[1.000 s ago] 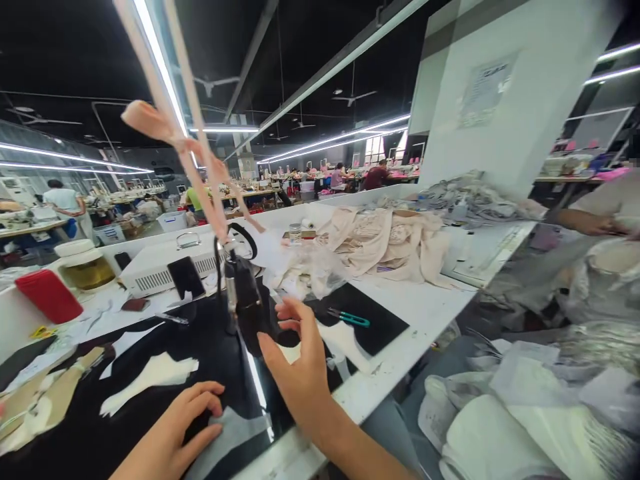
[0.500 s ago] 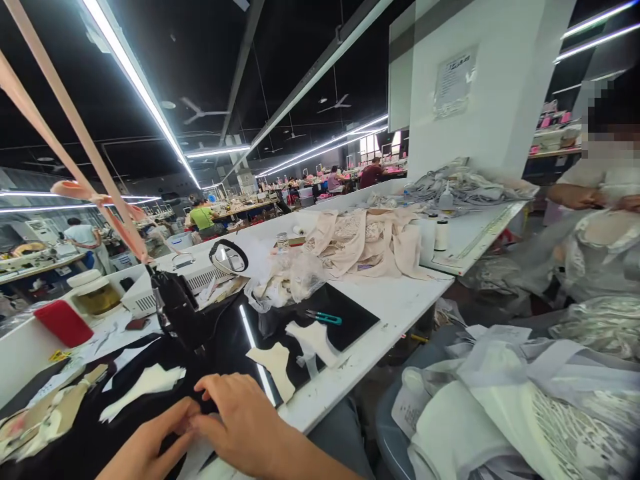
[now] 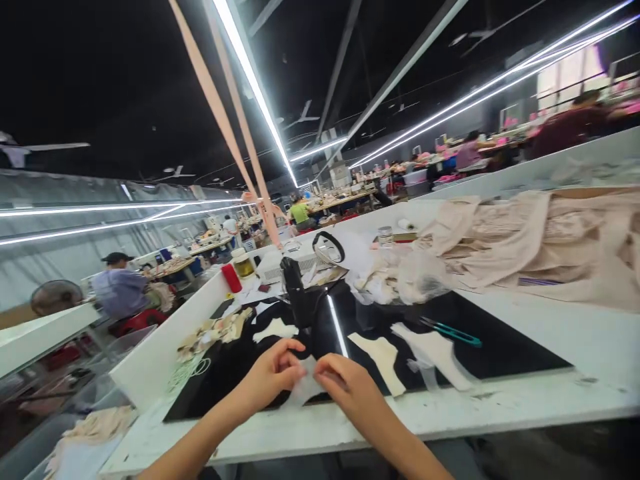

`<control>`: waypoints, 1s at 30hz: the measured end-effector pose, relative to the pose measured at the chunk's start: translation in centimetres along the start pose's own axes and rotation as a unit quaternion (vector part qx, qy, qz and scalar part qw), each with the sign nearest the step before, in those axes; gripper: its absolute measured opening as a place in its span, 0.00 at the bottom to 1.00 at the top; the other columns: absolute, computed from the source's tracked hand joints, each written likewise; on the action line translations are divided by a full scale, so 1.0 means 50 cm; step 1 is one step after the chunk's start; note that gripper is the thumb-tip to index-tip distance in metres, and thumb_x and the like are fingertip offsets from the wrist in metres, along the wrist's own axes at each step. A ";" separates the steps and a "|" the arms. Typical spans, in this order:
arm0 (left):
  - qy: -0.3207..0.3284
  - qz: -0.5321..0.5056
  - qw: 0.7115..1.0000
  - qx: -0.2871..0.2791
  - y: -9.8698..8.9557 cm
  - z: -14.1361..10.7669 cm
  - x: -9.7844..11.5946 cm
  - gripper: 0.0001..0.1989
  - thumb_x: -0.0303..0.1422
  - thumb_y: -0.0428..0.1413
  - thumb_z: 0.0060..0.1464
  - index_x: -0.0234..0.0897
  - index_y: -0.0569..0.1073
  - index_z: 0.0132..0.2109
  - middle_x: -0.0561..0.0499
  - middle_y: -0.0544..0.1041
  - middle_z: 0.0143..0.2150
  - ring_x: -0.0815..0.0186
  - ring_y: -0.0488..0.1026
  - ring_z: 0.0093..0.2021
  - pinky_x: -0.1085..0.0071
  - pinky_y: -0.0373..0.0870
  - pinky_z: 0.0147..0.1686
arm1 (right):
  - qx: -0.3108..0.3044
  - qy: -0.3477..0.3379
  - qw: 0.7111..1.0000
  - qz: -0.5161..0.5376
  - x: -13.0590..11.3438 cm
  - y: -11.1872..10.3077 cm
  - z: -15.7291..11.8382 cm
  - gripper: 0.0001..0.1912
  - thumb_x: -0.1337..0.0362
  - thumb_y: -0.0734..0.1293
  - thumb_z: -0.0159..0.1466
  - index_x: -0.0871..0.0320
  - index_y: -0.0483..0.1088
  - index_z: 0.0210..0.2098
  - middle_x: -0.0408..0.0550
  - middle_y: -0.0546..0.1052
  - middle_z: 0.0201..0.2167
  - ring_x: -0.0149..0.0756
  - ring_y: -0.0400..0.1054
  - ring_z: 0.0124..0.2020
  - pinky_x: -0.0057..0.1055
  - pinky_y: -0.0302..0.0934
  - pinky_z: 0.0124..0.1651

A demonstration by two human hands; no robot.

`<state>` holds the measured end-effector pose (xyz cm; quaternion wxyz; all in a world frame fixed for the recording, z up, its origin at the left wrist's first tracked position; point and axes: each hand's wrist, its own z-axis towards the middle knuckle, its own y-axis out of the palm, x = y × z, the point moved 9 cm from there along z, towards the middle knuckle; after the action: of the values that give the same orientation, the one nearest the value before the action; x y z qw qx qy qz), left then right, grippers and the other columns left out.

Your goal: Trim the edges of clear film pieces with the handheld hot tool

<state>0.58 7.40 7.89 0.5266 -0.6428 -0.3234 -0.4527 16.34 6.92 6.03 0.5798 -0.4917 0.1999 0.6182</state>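
Between my two hands, over the black work surface [image 3: 235,373], is a thin whitish translucent piece of fabric [image 3: 304,385]. My left hand [image 3: 275,373] pinches its left edge. The fingers of my right hand [image 3: 340,379] are closed on its right edge. Just right of my right hand lies a cream cut piece [image 3: 381,360], and beyond it a white cut piece [image 3: 437,353] with sheer material. Another cream piece [image 3: 275,329] rests behind my left hand. Teal-handled snips [image 3: 457,333] lie at the right, and a black machine part [image 3: 295,293] stands behind my hands.
Beige fabric [image 3: 540,240] is heaped at the right. A clear plastic bag [image 3: 400,273] sits behind the black surface. Fabric scraps [image 3: 215,331], a red object [image 3: 231,278] and a jar [image 3: 243,264] are at the left. Other people work in the background.
The view has swung left, so the table's left side now shows and the nearby person at right is out of frame. My hands have moved apart, with the translucent piece visible between them.
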 end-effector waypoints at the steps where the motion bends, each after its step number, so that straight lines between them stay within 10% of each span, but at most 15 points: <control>1: -0.007 -0.010 1.000 0.007 -0.004 -0.003 -0.007 0.34 0.53 0.72 0.48 0.40 0.71 0.53 0.58 0.72 0.33 0.69 0.68 0.29 0.72 0.65 0.31 | -0.006 0.001 1.000 0.001 0.005 0.005 0.002 0.08 0.63 0.63 0.71 0.54 0.73 0.37 0.46 0.78 0.36 0.42 0.73 0.41 0.34 0.62 0.46; 15: -0.018 0.009 0.993 0.116 -0.144 0.011 -0.099 0.31 0.45 0.70 0.57 0.37 0.71 0.62 0.56 0.76 0.37 0.70 0.71 0.26 0.76 0.67 0.22 | -0.031 -0.007 0.995 -0.090 0.028 0.093 0.110 0.13 0.63 0.62 0.73 0.53 0.78 0.37 0.46 0.81 0.38 0.41 0.76 0.41 0.35 0.67 0.46; 22: -0.009 0.093 0.982 0.162 -0.257 0.120 -0.131 0.19 0.40 0.62 0.72 0.37 0.74 0.63 0.43 0.78 0.60 0.55 0.80 0.52 0.54 0.82 0.51 | -0.022 0.035 0.976 -0.213 0.055 0.134 0.251 0.08 0.60 0.69 0.77 0.58 0.78 0.48 0.48 0.82 0.47 0.41 0.79 0.47 0.44 0.75 0.53; 30: 0.019 0.171 0.970 0.169 -0.281 0.198 -0.159 0.18 0.40 0.62 0.72 0.38 0.75 0.63 0.42 0.77 0.62 0.54 0.79 0.55 0.52 0.81 0.54 | -0.044 0.044 0.931 -0.360 0.102 0.157 0.323 0.14 0.57 0.71 0.76 0.56 0.76 0.57 0.53 0.80 0.57 0.44 0.78 0.53 0.48 0.76 0.56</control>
<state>-12.61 20.80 5.61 0.7034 -0.5813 -0.2705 -0.3067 3.88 20.81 6.26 0.7319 -0.5824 0.0075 0.3538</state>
